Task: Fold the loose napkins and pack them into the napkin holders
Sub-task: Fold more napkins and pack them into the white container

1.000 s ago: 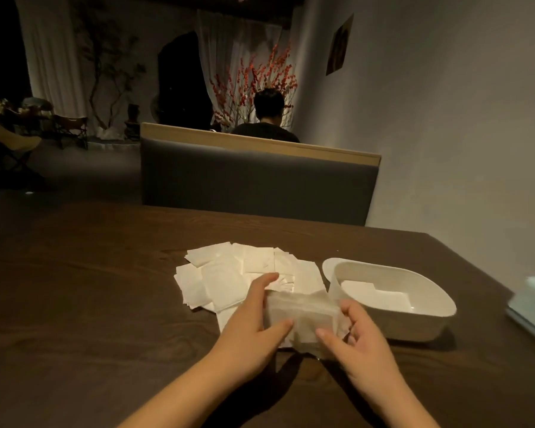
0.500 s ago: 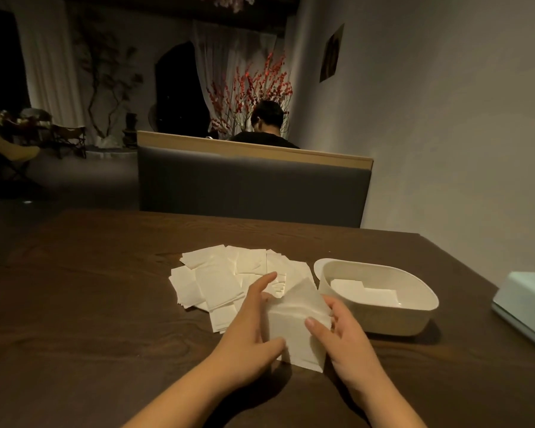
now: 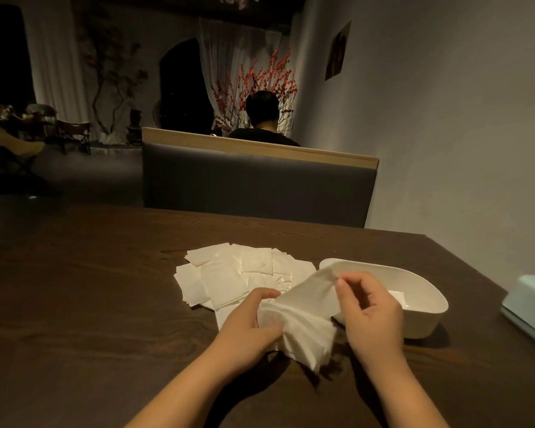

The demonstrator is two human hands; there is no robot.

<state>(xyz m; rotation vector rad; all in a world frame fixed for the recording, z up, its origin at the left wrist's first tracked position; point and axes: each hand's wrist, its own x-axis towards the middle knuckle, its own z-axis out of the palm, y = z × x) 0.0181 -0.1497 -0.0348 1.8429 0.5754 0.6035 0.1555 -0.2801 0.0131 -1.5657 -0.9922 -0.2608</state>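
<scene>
- Presently, a raised corner of the napkin [image 3: 303, 307] is pinched between thumb and forefinger of the right hand [image 3: 372, 313], just in front of the near rim of the napkin holder [image 3: 420, 319].
- Its lower, crumpled part is gripped by the curled fingers and thumb of the left hand [image 3: 250, 325], so that the sheet is stretched slantwise between both hands, clear of the table [image 3: 90, 304].
- Behind the left hand, the loose napkins [image 3: 238, 276] are seen fanned in an overlapping heap, touching or nearly touching the holder's left end.
- Inside the holder, a small flat white piece is glimpsed on the bottom; how many napkins are packed cannot be told.
- A pale box [image 3: 528, 301] is cut off by the right edge.
- Judged risks: the thin tissue could be torn if pulled apart too hard; a crooked fold could result from the bunched lower part; the heap could be scattered by a sweeping wrist.
</scene>
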